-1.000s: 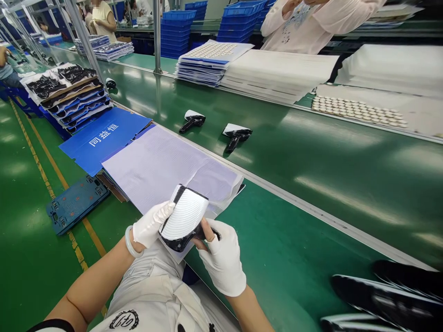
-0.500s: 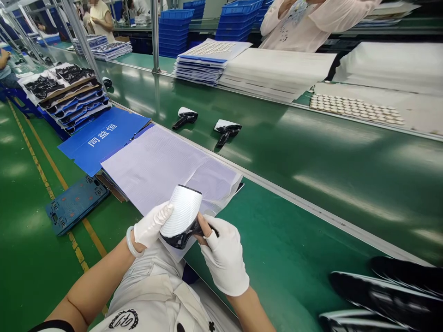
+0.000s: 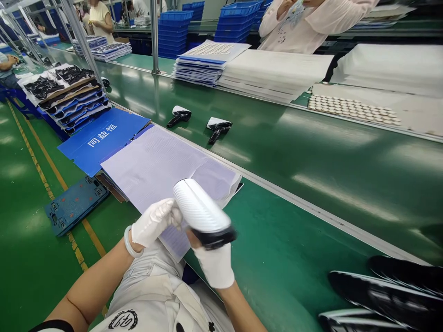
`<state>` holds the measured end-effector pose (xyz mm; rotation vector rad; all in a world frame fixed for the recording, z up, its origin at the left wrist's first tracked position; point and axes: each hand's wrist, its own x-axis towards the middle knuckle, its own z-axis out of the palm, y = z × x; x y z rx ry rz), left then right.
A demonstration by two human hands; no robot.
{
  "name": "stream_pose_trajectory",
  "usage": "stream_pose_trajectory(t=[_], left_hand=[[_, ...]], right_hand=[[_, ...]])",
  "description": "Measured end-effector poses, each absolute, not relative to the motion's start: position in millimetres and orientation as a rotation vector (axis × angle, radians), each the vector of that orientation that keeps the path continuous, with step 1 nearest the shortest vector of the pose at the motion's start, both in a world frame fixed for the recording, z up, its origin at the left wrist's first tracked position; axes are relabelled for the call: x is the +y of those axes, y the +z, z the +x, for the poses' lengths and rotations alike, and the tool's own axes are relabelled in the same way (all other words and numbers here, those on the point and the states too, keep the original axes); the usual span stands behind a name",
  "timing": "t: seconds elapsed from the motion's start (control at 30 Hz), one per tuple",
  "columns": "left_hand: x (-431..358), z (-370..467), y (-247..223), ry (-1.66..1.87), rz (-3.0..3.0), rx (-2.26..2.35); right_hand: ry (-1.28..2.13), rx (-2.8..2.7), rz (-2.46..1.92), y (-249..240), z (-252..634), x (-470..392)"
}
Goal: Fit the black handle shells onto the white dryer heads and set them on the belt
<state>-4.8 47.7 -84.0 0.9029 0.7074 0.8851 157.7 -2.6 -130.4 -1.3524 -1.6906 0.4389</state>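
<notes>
A hair dryer [image 3: 200, 207] with a white ribbed body and a black end is tilted in front of me, slightly blurred. My right hand [image 3: 216, 267], in a white glove with some fingertips bare, grips it from below; the handle is hidden behind the body and hand. Close to the dryer's left side is my left hand [image 3: 155, 221], gloved in white with fingers curled in. Whether it touches the dryer or pinches something small, I cannot tell. Under both hands lies a stack of white foam sheets [image 3: 155, 157].
Two more hair dryers [image 3: 218, 130] lie on the green conveyor belt [image 3: 277, 143]. A blue board [image 3: 104, 138] and layered trays of black parts [image 3: 76, 101] are at left. Glossy black parts [image 3: 387, 295] sit at lower right. Across the belt, a person [image 3: 294, 27] stands behind stacked sheets [image 3: 277, 69].
The hair dryer has turned in my right hand, its black end swinging to the right. My left hand has come off its body. Both dryers on the belt have shifted left.
</notes>
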Motion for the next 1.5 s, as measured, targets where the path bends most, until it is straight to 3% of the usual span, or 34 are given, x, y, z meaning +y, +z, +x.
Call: stream_pose_trajectory(t=[0.07,0.2,0.3,0.5,0.8,1.07,1.33,1.5], left_hand=[[49.6,-7.4,-80.4,0.931,1.021,0.669],[53.8,-7.7,-68.1,0.971,1.293,0.749],[57.1,-5.3,-55.5,0.920,1.442,0.820],[58.0,-3.4,-41.2,0.937,1.667,0.842],[53.8,-7.9,-64.4,1.155,1.455,0.646],[48.3,-8.4,-76.9,1.096,1.259,0.622],[41.2,-2.0,-66.9,1.148,1.409,0.800],[33.3,3.8,-63.4,1.225,1.436,0.891]], right_hand=[[0.824,-1.524,-1.266,-117.2,155.9,-12.8],[2.015,-0.786,-0.818,-107.6,153.3,-22.8],[2.337,-0.616,-0.695,-115.4,150.5,-22.6],[2.384,-0.573,-0.646,-110.4,146.4,-24.6],[2.207,-0.486,-0.340,-88.1,158.7,-41.0],[1.968,-0.679,-0.872,-63.8,148.9,-55.6],[1.965,-0.716,-0.725,-84.1,147.3,-51.0],[1.786,-0.949,-0.830,-105.5,147.5,-47.0]])
